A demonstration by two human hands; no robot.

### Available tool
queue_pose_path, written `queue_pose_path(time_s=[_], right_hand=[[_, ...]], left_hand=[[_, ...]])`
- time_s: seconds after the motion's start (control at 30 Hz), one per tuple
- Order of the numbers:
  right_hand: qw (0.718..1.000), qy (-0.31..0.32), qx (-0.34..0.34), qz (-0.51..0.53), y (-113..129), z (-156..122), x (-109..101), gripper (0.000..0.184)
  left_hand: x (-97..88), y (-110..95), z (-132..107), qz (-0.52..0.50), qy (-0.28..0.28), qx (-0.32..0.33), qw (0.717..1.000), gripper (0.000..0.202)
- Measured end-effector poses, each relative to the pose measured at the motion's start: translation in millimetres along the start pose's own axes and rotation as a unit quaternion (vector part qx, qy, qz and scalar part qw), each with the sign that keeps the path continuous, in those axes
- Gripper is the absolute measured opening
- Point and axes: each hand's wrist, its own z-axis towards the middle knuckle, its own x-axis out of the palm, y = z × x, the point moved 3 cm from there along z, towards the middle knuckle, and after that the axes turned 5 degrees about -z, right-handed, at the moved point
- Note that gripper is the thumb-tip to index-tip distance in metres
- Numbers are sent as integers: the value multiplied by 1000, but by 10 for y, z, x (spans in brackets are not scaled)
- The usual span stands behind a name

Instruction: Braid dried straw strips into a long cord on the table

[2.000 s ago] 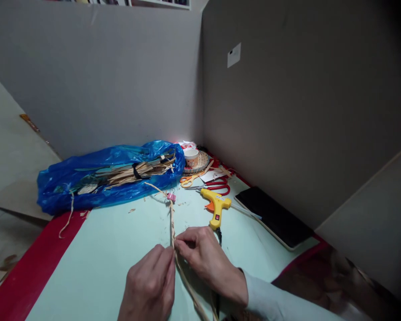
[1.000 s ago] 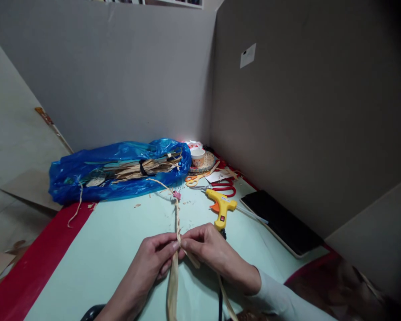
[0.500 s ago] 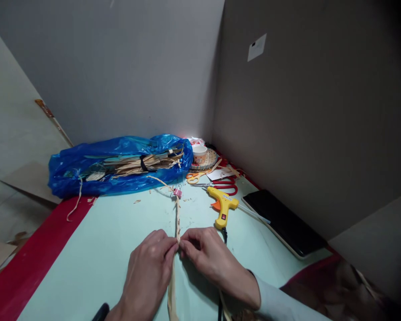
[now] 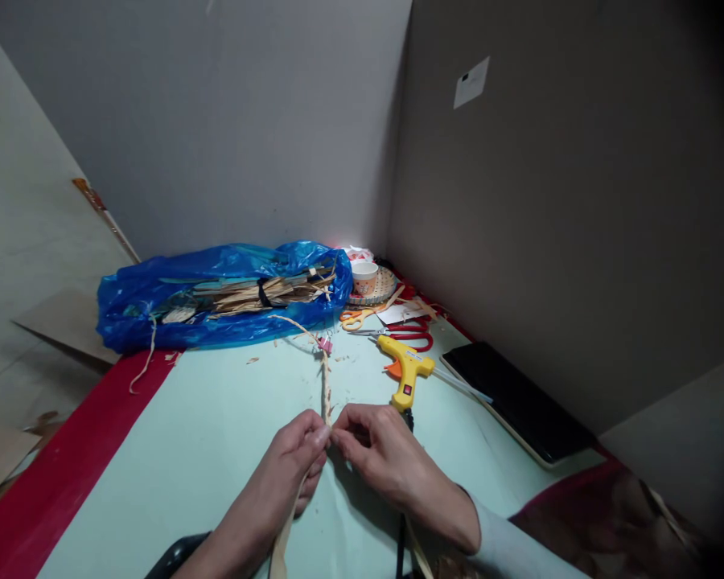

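Observation:
A thin braid of pale dried plant strips (image 4: 326, 384) runs toward me from a pink binder clip (image 4: 325, 344) at its far end. My left hand (image 4: 293, 466) pinches the near end of the braid between thumb and forefinger, and its other fingers are curled. Right beside it, my right hand (image 4: 380, 450) pinches at the same spot with its fingertips. A loose flat strip (image 4: 283, 535) passes under my left hand toward the near edge. Another strip (image 4: 421, 555) hangs below my right wrist.
A blue plastic bag (image 4: 169, 281) with bundled dried strips lies at the back left. A yellow glue gun (image 4: 407, 370), red-handled scissors (image 4: 419, 335), orange-handled scissors (image 4: 355, 320) and a paper cup (image 4: 364, 277) stand or lie to the right. A black tablet-like slab (image 4: 519, 402) rests further right.
My left hand has turned, with its thumb now on top and the loose strip swung to the left. My right hand stays at the braid. The whole view has shifted slightly.

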Motion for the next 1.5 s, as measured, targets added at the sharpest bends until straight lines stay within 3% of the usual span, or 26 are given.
queue_pose_path(time_s=[0.2,0.4,0.57,0.67,0.77,0.87,0.93,1.0,1.1,1.17,1.23,1.3,1.4,1.5], right_hand=[[1000,6,-5,-19,33,-27,-26,23],[994,-67,-26,-84,19,-60,-45,19],[982,-126,-61,-125,84,-183,116,18],[954,-184,-105,-212,163,-295,230,23],[897,-245,-178,-322,238,-392,308,25],[859,-252,-263,-361,294,-467,337,27],[868,-236,-282,-333,314,-494,286,21],[904,-216,-248,-275,308,-470,166,19],[968,-167,-111,-153,221,-311,-52,23],[996,-67,-42,-43,136,-152,-99,24],[995,54,-14,77,70,-17,-54,25],[980,107,-2,167,19,61,3,32],[967,82,27,239,-42,73,52,36],[959,57,60,271,-64,28,71,35]], left_hand=[[-71,-100,-1,140,-35,102,984,28],[-52,-141,-32,182,-53,102,977,26],[-46,-135,-21,177,-71,100,977,24],[-43,-124,-30,118,-53,79,988,24],[-30,-107,-55,21,-19,40,999,28],[-27,-91,-83,-21,-1,20,1000,30],[-33,-88,-91,-13,0,32,999,30],[-41,-83,-89,-7,-7,44,999,30],[-55,-84,-74,-2,-21,48,999,30],[-57,-107,-67,14,-13,60,998,30],[-50,-148,-71,44,8,88,995,28],[-45,-192,-94,108,12,126,986,28],[-40,-229,-156,238,-28,164,957,32],[-27,-232,-217,322,-64,161,931,37]])
